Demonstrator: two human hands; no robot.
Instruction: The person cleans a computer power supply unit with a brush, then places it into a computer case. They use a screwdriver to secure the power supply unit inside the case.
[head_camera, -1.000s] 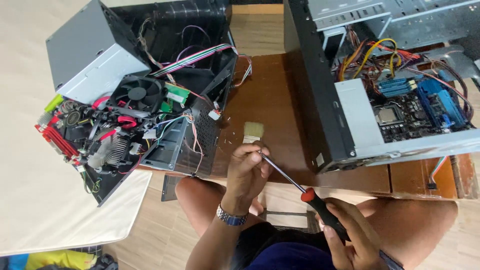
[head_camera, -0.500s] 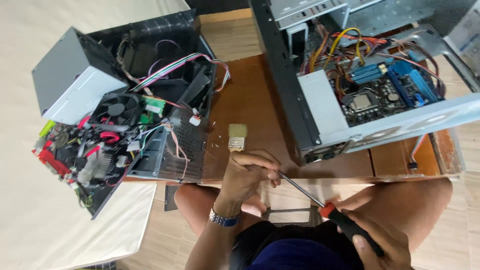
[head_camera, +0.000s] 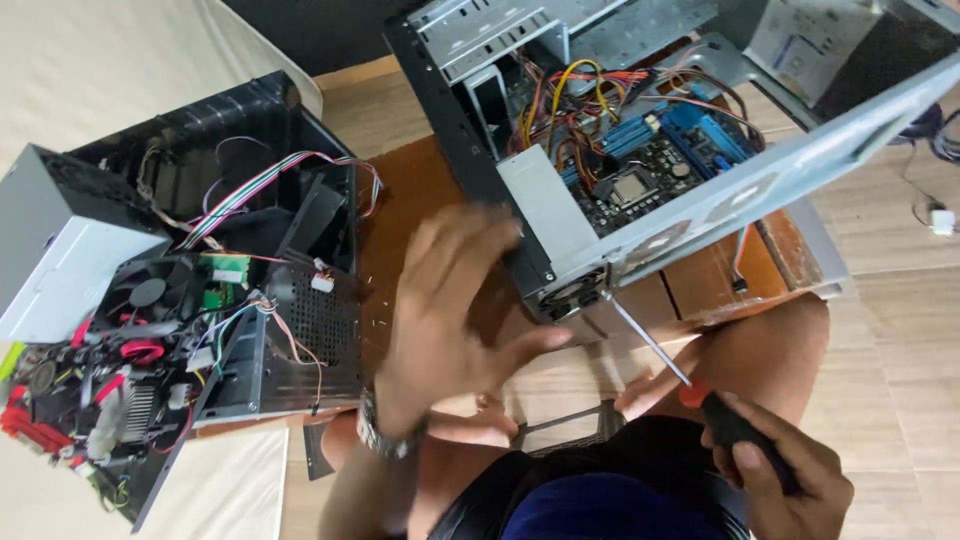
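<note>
My left hand (head_camera: 450, 310) is raised over the brown wooden table (head_camera: 420, 190), blurred, fingers spread, holding nothing; it reaches toward the front corner of the open computer case (head_camera: 680, 200) on the right. My right hand (head_camera: 785, 475) is low over my lap, closed on the black and red handle of a screwdriver (head_camera: 690, 385). The metal shaft points up-left toward the case's lower edge. Inside the case I see a motherboard (head_camera: 650, 170) with blue slots and bundled coloured wires.
A second, black computer case (head_camera: 250, 250) lies opened at the left, with a fan, red parts and loose ribbon cable. A grey power supply box (head_camera: 60, 250) rests on its left side. Pale floor tiles lie at the right, a pale cloth surface at the left.
My left hand has lifted from beside the screwdriver shaft and opened, moving up over the table. The view has swung right and closer to the right case; a small pale part on the table is hidden.
</note>
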